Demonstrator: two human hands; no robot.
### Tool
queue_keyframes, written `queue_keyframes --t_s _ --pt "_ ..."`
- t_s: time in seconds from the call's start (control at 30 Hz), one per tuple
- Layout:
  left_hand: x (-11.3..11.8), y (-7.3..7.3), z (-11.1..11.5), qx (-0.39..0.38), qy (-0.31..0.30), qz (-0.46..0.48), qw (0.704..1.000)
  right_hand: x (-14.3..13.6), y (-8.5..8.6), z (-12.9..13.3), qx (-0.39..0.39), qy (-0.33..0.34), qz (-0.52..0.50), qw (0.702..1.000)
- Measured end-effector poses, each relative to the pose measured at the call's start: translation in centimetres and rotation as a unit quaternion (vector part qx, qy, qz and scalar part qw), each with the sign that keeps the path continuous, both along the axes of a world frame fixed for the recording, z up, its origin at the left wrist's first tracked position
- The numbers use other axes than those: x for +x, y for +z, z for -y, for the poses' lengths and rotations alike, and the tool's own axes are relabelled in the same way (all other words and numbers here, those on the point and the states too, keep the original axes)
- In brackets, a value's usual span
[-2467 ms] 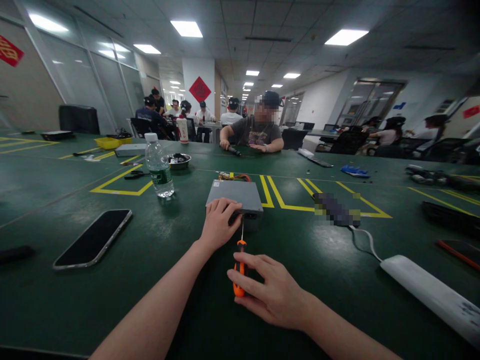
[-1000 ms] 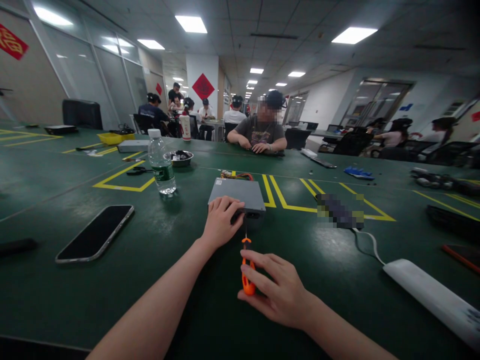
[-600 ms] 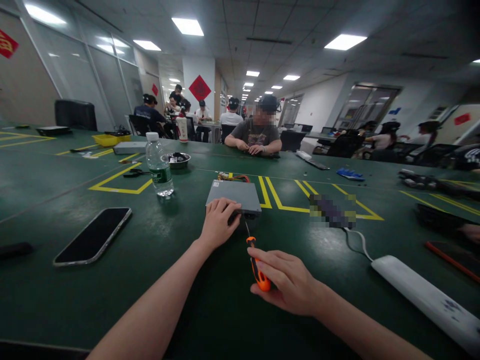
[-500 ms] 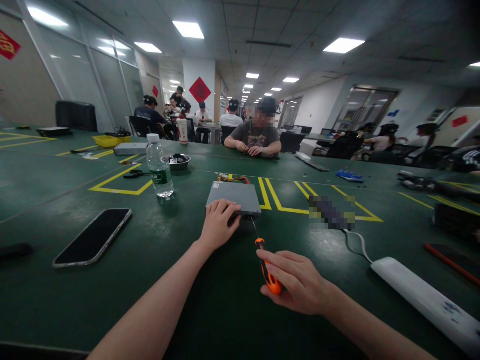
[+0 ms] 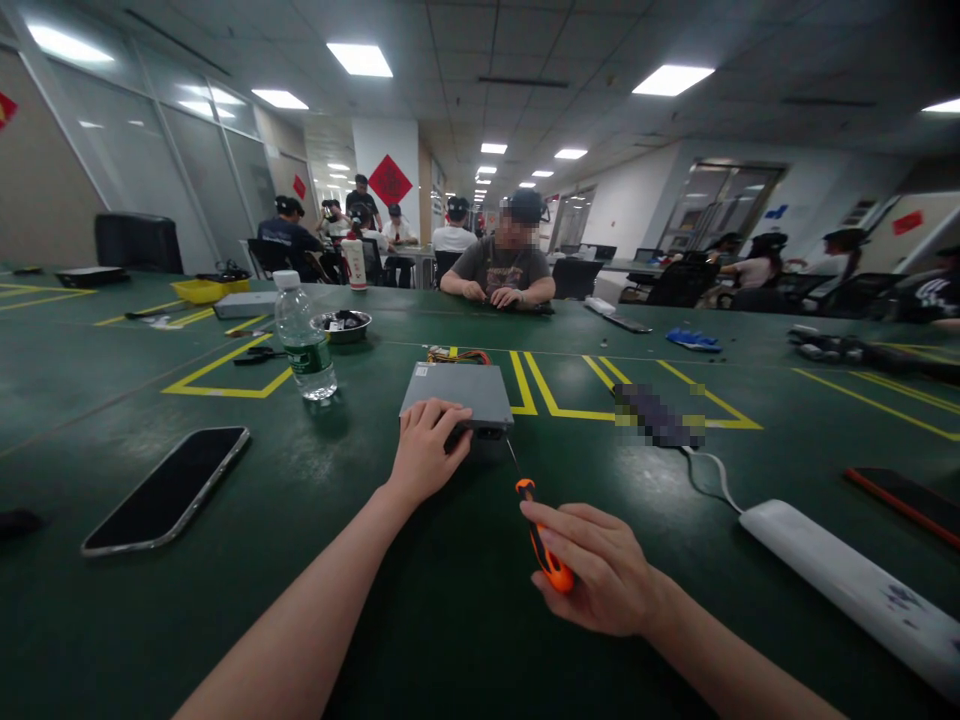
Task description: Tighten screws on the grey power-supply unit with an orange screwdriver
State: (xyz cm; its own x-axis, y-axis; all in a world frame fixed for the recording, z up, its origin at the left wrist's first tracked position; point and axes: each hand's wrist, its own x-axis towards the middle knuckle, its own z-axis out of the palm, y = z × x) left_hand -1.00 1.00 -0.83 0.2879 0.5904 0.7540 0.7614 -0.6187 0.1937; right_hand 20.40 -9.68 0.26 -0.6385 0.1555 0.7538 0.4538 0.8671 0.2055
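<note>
A grey metal box (image 5: 469,390) with a socket in its near face rests on the green table (image 5: 442,620), coloured wires (image 5: 461,356) behind it. My left hand (image 5: 427,445) grips the near left part of the box, fingers on its top. In my right hand (image 5: 600,565) is an orange and black screwdriver (image 5: 551,560), held by its handle. The shaft points up and away, its tip close to the near right corner of the box; whether it touches is too small to tell.
Left of the box stand a water bottle (image 5: 304,340) and a metal bowl (image 5: 343,327); a phone (image 5: 169,490) lies nearer. To the right are a white power strip (image 5: 847,590) and a blurred dark object (image 5: 656,415). A person (image 5: 502,260) sits opposite.
The view has shifted slightly, moving most things left in the picture. The screwdriver tip now shows beside the box's right corner, where it was below the near face. Both hands keep their hold.
</note>
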Motion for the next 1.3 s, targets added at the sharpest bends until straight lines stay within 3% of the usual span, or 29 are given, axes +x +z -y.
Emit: queue_keyframes --t_s 0.9,1.17,1.3 --pt "0.0 -0.1 0.0 -0.001 -0.003 0.001 1.0 0.2 -0.2 -0.1 -0.003 -0.019 -0.013 1.0" --pt "0.0 0.0 0.1 0.0 0.0 0.003 1.0 -0.8 0.4 0.3 -0.035 -0.022 0.081 0.996" --pt "0.0 -0.1 0.0 0.0 0.0 0.002 1.0 -1.4 0.0 0.2 -0.031 -0.014 0.064 0.997"
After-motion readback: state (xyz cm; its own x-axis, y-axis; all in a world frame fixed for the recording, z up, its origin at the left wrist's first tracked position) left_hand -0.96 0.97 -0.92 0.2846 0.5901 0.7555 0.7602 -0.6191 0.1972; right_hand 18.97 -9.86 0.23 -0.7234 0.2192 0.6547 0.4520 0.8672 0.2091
